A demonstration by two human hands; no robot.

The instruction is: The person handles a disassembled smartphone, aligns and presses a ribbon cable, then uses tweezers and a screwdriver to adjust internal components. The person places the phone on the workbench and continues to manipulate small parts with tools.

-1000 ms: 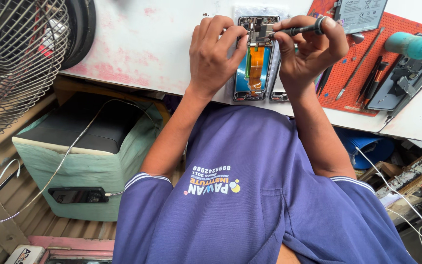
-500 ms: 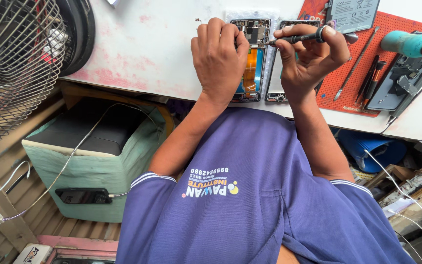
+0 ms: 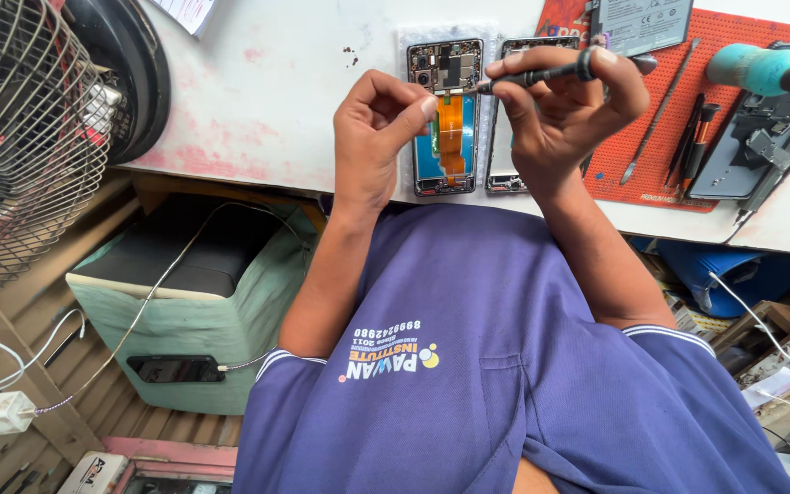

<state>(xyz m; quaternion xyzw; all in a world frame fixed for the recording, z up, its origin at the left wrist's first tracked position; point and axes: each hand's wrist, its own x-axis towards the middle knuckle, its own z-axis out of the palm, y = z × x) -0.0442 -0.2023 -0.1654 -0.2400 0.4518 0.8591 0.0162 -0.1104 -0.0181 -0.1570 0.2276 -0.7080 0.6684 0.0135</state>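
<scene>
An opened phone (image 3: pixel 445 137) lies face down on the white bench (image 3: pixel 267 101), its circuit board, orange flex cable and blue inner frame showing. My left hand (image 3: pixel 372 137) has curled fingers, and its thumb and index fingertip press the phone's left edge. My right hand (image 3: pixel 569 119) grips a thin black screwdriver (image 3: pixel 541 75) whose tip points at the phone's upper part, just under the board. A second phone shell (image 3: pixel 503 174) lies right beside the first, partly hidden under my right hand.
A red work mat (image 3: pixel 733 110) on the right carries pry tools (image 3: pixel 688 137), a teal power screwdriver (image 3: pixel 761 69), a grey battery (image 3: pixel 642 23) and a dark phone part (image 3: pixel 752 155). A wire fan (image 3: pixel 20 137) stands at the left. Below the bench sits a green box (image 3: pixel 185 338) with cables.
My left hand has pulled back off the phone toward its left edge, uncovering the board and cable. The screwdriver in my right hand stays at the phone's top. The view has shifted closer.
</scene>
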